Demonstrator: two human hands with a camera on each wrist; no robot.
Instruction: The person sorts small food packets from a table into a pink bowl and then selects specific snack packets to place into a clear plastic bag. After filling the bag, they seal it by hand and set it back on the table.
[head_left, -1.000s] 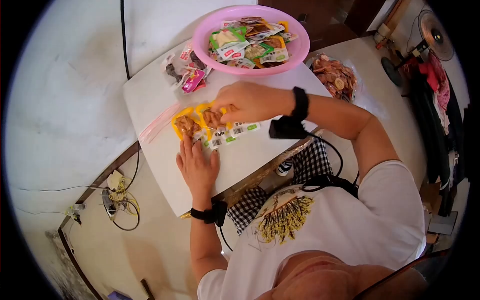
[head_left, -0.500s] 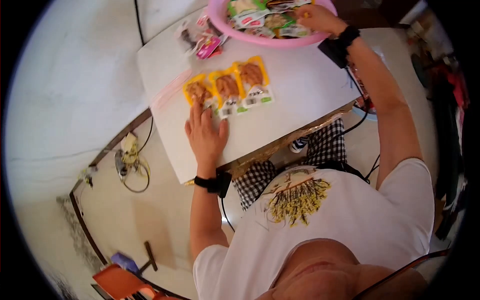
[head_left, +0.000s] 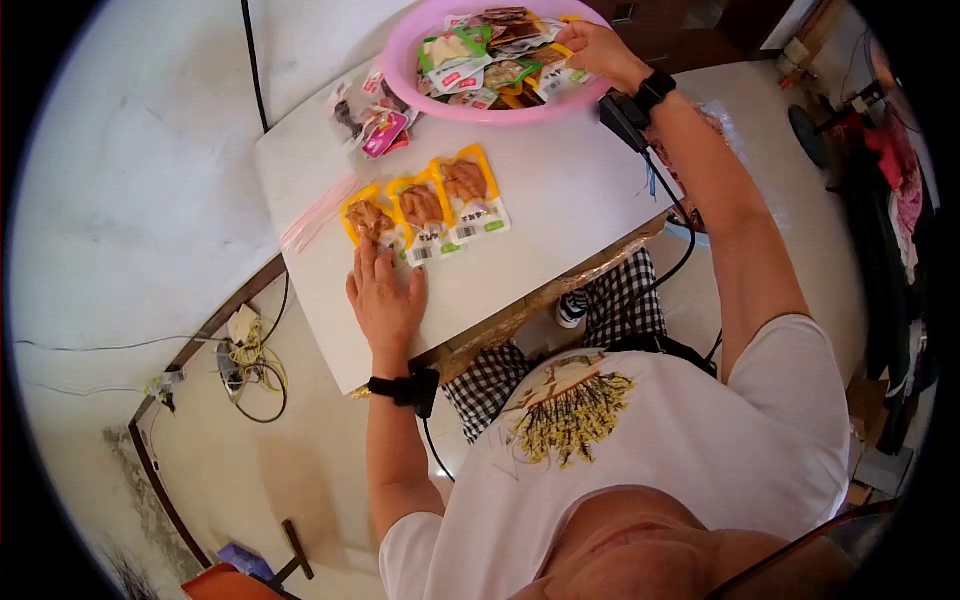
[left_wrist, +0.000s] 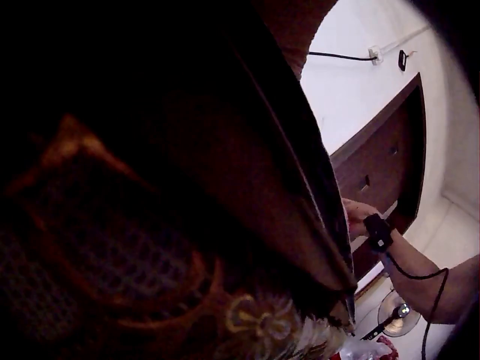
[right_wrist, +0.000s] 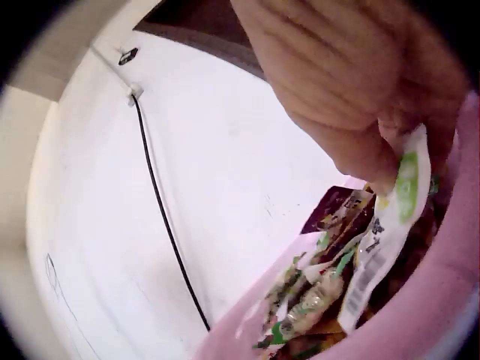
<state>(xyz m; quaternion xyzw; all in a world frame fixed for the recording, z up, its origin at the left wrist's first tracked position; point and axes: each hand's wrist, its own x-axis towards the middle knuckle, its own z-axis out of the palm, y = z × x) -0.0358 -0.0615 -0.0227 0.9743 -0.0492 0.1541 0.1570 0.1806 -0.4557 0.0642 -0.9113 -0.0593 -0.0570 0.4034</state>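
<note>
We look down from head height onto a white tabletop where three yellow-edged packets lie in a neat, slightly overlapping row, barcode ends toward the person. It looks as if like kinds are being laid out together. The left hand rests palm down just below them. Its fingers are straight and close together, with the tips touching the lower edge of the leftmost packet, probably to keep the row from sliding. The right hand reaches across into the pink basin at the far edge, which is heaped with mixed snack packets. In the right wrist view its curled fingers pinch the top of a white-and-green packet, which hangs just above the heap. A loose pile of packets sits beside the basin, and a clear plastic sleeve lies left of the row.
</note>
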